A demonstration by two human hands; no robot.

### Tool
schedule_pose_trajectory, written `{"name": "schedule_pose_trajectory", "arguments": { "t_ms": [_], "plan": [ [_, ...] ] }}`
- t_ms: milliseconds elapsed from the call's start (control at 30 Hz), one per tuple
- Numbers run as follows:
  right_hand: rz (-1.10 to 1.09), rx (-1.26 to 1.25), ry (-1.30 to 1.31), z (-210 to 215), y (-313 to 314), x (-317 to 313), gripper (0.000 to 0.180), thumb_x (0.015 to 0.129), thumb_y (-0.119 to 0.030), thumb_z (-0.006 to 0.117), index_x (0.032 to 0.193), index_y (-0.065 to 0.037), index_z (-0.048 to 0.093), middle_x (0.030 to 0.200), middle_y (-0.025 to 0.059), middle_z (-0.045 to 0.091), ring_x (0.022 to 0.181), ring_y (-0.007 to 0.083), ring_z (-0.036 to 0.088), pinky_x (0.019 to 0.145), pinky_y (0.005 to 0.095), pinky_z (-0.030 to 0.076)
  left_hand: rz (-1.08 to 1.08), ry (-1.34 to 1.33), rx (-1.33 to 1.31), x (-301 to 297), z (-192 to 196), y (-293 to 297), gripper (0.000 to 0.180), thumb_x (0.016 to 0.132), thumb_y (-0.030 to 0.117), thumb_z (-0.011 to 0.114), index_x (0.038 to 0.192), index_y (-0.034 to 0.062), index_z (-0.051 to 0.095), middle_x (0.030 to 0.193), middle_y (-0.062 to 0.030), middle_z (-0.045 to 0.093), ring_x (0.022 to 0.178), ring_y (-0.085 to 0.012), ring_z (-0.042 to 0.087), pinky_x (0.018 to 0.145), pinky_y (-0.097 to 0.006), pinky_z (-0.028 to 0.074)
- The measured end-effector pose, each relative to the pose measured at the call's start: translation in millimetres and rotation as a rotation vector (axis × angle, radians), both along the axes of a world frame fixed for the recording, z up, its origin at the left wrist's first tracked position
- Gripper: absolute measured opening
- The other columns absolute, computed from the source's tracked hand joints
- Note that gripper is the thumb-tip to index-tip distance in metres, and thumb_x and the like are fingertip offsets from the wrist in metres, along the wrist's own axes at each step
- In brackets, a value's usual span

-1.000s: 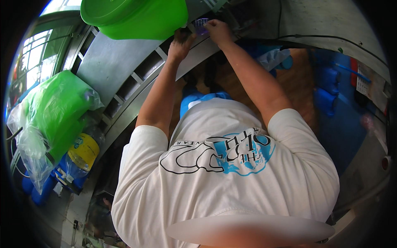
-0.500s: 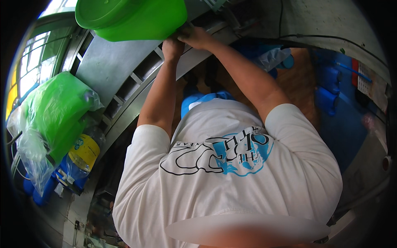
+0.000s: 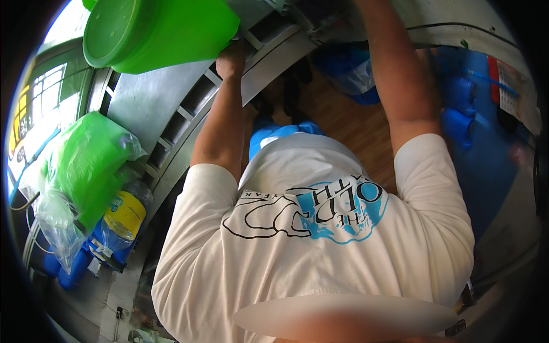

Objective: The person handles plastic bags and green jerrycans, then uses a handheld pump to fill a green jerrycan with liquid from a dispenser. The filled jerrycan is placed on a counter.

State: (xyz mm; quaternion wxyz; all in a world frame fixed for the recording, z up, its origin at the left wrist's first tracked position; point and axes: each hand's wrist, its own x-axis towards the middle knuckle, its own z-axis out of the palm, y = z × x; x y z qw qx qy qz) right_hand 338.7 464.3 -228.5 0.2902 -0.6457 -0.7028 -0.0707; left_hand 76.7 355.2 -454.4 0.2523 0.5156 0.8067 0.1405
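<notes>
A big bright green plastic bucket (image 3: 177,37), partly cut off by the upper edge, lies tilted with its round, rimmed end toward the left. It is over the grey metal table (image 3: 148,94). At the bucket's lower right end is my left hand (image 3: 231,59), closed, its fingers curled and partly hidden, so what they grip cannot be made out. My right forearm (image 3: 394,63) reaches up and forward past the upper edge, and the right hand is out of view.
On the left, green plastic items wrapped in a clear bag (image 3: 86,166) are beside a large clear bottle with a yellow label (image 3: 124,216). A blue bin with a clear liner (image 3: 354,77) stands on the wooden floor. Blue containers (image 3: 460,111) are at the right.
My right hand has left the left hand and moved up and right, out of view. The bucket has shifted left and turned slightly. My left hand stays beside its end.
</notes>
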Motion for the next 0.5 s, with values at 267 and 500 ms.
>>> {"name": "schedule_pose_trajectory", "arguments": {
  "t_ms": [267,500],
  "plan": [
    [-0.138,-0.39,-0.145,15.5,32.1,4.5,0.037,0.086,-0.016,0.049,0.119,0.001,0.053,0.115,0.0246,0.062,0.106,0.0383,0.061,0.092,0.0439,0.049,-0.583,0.412,-0.115,-18.4,-55.9,12.9,0.05,0.089,0.048,0.056,0.124,0.012,0.052,0.086,-0.0122,0.066,0.073,-0.0244,0.066,0.063,-0.043,0.052],
    [-0.136,-0.56,-0.137,2.1,36.6,11.1,0.042,0.09,-0.018,0.047,0.127,0.002,0.05,0.12,0.024,0.06,0.112,0.0357,0.06,0.094,0.0442,0.048,0.344,-1.268,-0.194,-10.5,-52.1,-2.3,0.048,0.092,0.04,0.054,0.13,0.0117,0.045,0.108,-0.0079,0.063,0.089,-0.0222,0.063,0.077,-0.042,0.05]
  ]
}}
